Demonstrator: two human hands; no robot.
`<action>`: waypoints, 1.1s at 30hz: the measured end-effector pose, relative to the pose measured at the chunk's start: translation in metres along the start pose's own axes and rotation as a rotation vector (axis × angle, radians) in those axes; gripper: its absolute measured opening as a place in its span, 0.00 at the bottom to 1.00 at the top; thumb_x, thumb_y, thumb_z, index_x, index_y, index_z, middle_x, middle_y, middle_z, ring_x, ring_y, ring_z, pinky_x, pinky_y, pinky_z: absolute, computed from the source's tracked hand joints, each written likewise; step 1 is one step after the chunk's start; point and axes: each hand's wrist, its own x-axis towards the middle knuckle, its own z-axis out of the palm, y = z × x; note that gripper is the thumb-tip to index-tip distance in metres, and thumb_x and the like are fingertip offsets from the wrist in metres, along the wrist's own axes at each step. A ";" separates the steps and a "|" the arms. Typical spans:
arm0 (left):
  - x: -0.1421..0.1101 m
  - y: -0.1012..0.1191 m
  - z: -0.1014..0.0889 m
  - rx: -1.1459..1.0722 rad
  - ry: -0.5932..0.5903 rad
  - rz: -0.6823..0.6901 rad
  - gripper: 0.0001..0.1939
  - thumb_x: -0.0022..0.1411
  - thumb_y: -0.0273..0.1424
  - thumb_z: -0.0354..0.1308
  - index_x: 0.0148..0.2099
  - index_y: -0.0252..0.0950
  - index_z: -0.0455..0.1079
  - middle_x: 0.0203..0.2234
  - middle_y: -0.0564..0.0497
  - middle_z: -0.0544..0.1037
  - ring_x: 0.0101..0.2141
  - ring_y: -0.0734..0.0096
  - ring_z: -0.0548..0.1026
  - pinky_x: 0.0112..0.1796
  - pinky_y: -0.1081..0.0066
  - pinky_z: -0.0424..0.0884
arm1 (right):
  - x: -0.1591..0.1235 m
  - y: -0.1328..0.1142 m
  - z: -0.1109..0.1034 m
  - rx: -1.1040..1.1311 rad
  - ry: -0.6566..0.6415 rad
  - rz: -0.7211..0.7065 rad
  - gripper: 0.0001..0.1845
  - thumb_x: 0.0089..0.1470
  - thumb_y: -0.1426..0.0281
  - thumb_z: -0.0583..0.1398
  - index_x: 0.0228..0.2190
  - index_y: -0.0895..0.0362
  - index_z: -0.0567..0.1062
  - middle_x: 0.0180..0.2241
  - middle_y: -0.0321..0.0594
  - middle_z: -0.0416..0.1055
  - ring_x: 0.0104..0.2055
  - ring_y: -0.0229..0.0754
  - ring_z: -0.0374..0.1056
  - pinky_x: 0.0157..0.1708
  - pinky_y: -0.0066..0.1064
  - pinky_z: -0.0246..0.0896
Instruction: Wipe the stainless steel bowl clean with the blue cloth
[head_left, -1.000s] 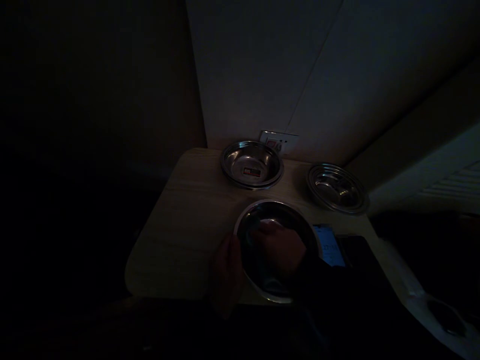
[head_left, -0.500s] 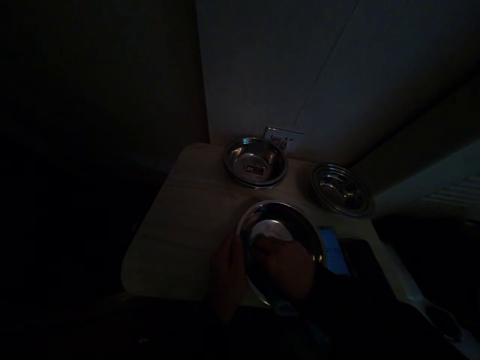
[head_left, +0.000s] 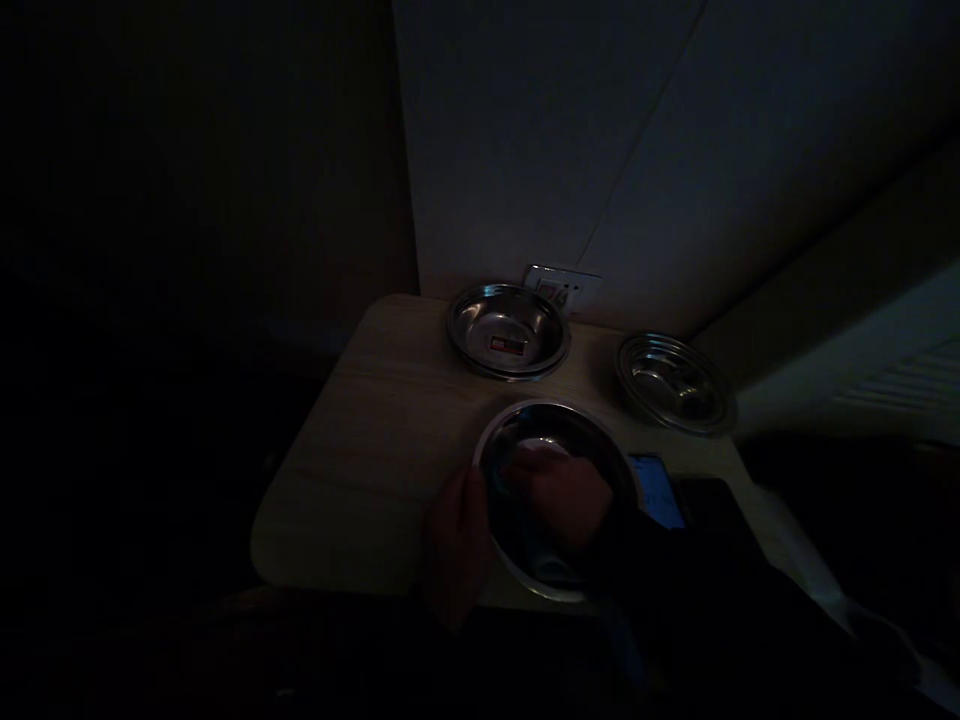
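The scene is very dark. A steel bowl is tilted toward me at the near edge of a small wooden table. My left hand grips the bowl's left rim. My right hand is inside the bowl, fingers closed and pressed on a pale cloth against the bowl's inner wall.
Two more steel bowls stand at the back of the table: one with a sticker by a wall socket, another at the right. A lit phone lies right of the held bowl. Walls close in behind.
My right hand with the cloth has moved inside the bowl, sliding down toward me and then back up to the left. The left hand stays on the rim.
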 end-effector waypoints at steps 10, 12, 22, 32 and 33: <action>-0.001 0.002 0.002 0.024 0.036 -0.022 0.18 0.60 0.40 0.44 0.27 0.34 0.67 0.20 0.51 0.72 0.24 0.72 0.68 0.26 0.75 0.63 | -0.025 -0.003 -0.013 -0.015 -0.178 -0.108 0.11 0.54 0.72 0.53 0.32 0.54 0.76 0.36 0.40 0.72 0.32 0.41 0.69 0.24 0.28 0.57; -0.001 0.002 0.002 0.013 0.021 -0.013 0.18 0.60 0.39 0.44 0.28 0.34 0.68 0.21 0.51 0.73 0.24 0.72 0.69 0.26 0.75 0.63 | -0.033 0.008 -0.017 0.018 -0.169 -0.108 0.12 0.54 0.71 0.53 0.35 0.53 0.75 0.38 0.40 0.72 0.34 0.40 0.69 0.27 0.28 0.57; -0.005 0.001 0.003 0.027 0.028 -0.077 0.20 0.60 0.43 0.44 0.32 0.34 0.70 0.26 0.48 0.76 0.27 0.70 0.71 0.29 0.74 0.65 | -0.034 0.008 0.008 -0.043 -0.054 -0.005 0.14 0.57 0.70 0.51 0.42 0.50 0.71 0.41 0.40 0.70 0.40 0.43 0.66 0.30 0.29 0.59; -0.005 0.004 0.004 0.045 0.026 -0.113 0.18 0.60 0.41 0.43 0.31 0.34 0.69 0.25 0.49 0.75 0.26 0.71 0.71 0.28 0.74 0.65 | -0.012 -0.002 0.000 -0.059 -0.064 -0.048 0.14 0.57 0.73 0.49 0.40 0.55 0.72 0.39 0.42 0.71 0.39 0.44 0.66 0.28 0.29 0.60; -0.006 0.004 0.004 0.046 0.032 -0.117 0.19 0.60 0.41 0.43 0.31 0.34 0.69 0.25 0.49 0.75 0.26 0.71 0.71 0.28 0.74 0.65 | -0.012 -0.002 -0.001 -0.051 -0.086 -0.059 0.14 0.57 0.73 0.49 0.39 0.54 0.72 0.38 0.41 0.72 0.38 0.43 0.67 0.27 0.29 0.59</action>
